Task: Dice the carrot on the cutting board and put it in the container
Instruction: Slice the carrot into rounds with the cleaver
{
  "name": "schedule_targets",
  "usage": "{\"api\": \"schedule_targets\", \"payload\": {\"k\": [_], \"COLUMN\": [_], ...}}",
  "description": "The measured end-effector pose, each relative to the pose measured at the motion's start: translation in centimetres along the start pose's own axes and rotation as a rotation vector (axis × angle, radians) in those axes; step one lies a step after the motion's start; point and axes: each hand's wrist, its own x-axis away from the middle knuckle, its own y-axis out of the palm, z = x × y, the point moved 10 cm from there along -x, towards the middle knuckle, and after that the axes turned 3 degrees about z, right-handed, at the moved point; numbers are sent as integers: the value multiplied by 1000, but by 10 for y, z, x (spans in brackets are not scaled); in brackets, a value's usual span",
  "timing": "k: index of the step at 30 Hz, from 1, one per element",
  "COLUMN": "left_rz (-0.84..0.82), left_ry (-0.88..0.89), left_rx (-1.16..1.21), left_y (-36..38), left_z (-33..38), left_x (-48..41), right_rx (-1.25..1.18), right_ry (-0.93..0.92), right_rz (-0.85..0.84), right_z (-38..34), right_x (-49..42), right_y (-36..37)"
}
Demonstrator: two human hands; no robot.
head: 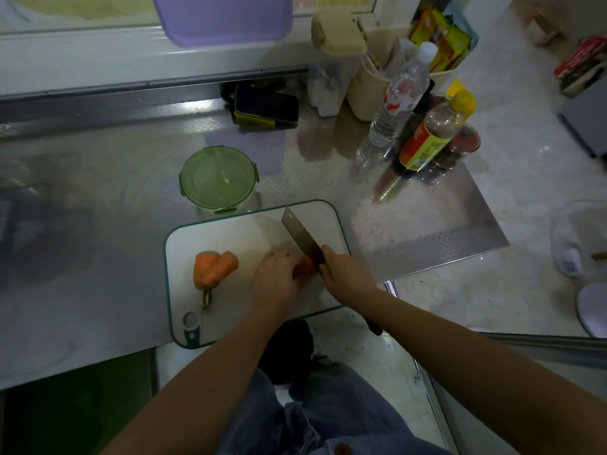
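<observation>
A white cutting board (230, 231) with a teal rim lies at the steel counter's front edge. My left hand (276, 277) holds down a carrot piece (303, 266) near the board's right side. My right hand (345, 269) grips the handle of a cleaver (297, 229), whose blade stands against that piece. Two larger carrot chunks (213, 267) lie on the board's left half, with a small stem scrap (207, 298) just below them. A clear round container with a green clip lid (218, 178) stands closed just behind the board.
Behind the container lie a phone and a dark case (266, 105). At the back right stand a water bottle (394, 106), a sauce bottle (433, 133), jars and beige holders. A purple tub (223, 18) hangs at the top. The counter ends at the right; the floor lies below.
</observation>
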Motion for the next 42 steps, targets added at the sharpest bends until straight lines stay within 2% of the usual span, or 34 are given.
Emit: {"api": "schedule_targets", "payload": {"k": [10, 20, 24, 35, 42], "left_rz": [-12, -6, 12, 6, 32], "left_ry": [-8, -44, -8, -28, -9], "left_rx": [2, -14, -8, 5, 25], "left_y": [2, 10, 7, 4, 0], "left_z": [-2, -12, -8, -8, -6], "left_x": [1, -2, -1, 0, 0], "right_rx": [-80, 18, 52, -84, 11], "right_ry": [-41, -75, -56, -16, -77], "right_rz": [83, 14, 12, 88, -6], "right_z": [-4, 1, 2, 2, 0], "right_x": [-6, 9, 5, -2, 6], "right_y": [-24, -20, -12, -21, -20]}}
